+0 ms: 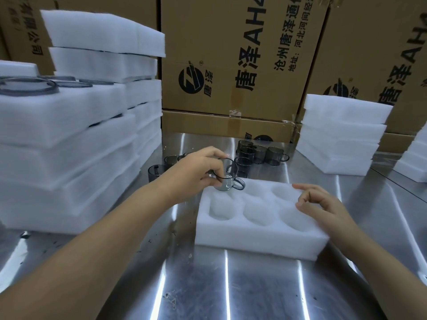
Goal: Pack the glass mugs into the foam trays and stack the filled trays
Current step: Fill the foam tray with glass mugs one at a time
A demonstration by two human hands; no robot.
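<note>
Steel table [231, 285] is closest to you, shiny and slick, with both your forearms reaching across it.

Head view, near to far:
- Foam tray [261, 239] sits flat on the steel in front of you. Six pockets, all empty, no mug seated yet.
- Your left hand [191, 174] pinches one glass mug [227, 176] by the rim, fingers curled round it. The mug is tilted over the far-left pocket, handle pointing right. Can't tell if its base touches the foam.
- Your right hand [323, 204] rests on the tray's right end, index finger stretched out, the others loosely curled, gripping nothing.
- Loose mugs [261, 153] cluster just beyond the tray, with a few more [157, 173] behind your left wrist.
- Filled stack [69, 158] at left, layers offset. Empty trays [339, 139] at right, cartons [231, 65] behind.

My read on the risks:
- A tilted entry could hang the handle or base on the pocket lip, so the mug sits proud and the next tray rocks on it.
- The tray is light foam on polished steel. If you push down without real weight from the right hand, it likely skates.
- A rim pinch on smooth glass is a weak hold and could slip.
- Your left wrist is close to the mugs behind it. Pulling back wide could knock glass on glass.
- The left stack is already uneven, so adding trays may make it lean.
</note>
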